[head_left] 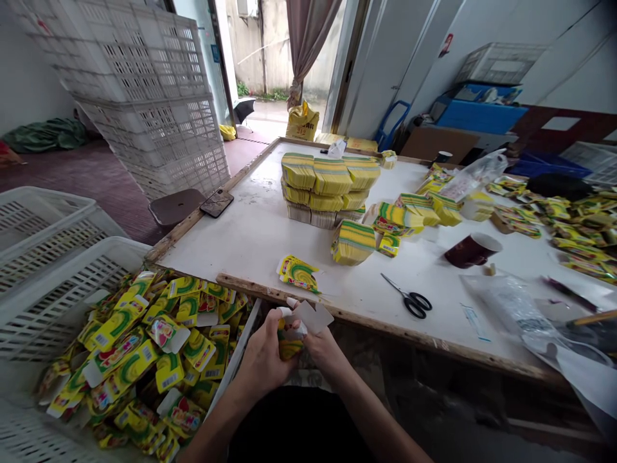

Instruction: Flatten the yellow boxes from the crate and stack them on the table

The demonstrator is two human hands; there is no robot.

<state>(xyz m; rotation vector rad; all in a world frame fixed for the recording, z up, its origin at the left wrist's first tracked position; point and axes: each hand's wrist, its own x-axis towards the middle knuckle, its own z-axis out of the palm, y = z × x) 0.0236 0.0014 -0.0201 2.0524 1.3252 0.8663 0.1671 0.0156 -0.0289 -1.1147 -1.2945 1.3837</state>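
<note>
Gathered curtain [312, 32], pale wall [573, 74], reddish floor [58, 170]

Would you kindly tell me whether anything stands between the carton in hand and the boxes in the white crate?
The left hand, which holds the carton, and the rim of the white crate stand between carton and boxes; nothing else visible does.

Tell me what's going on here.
A person's left hand and right hand hold a yellow box, white flap sticking out, by the table edge. Left of them, a crate holds many similar boxes. Stacks, scissors and a loose carton are on the table.
</note>
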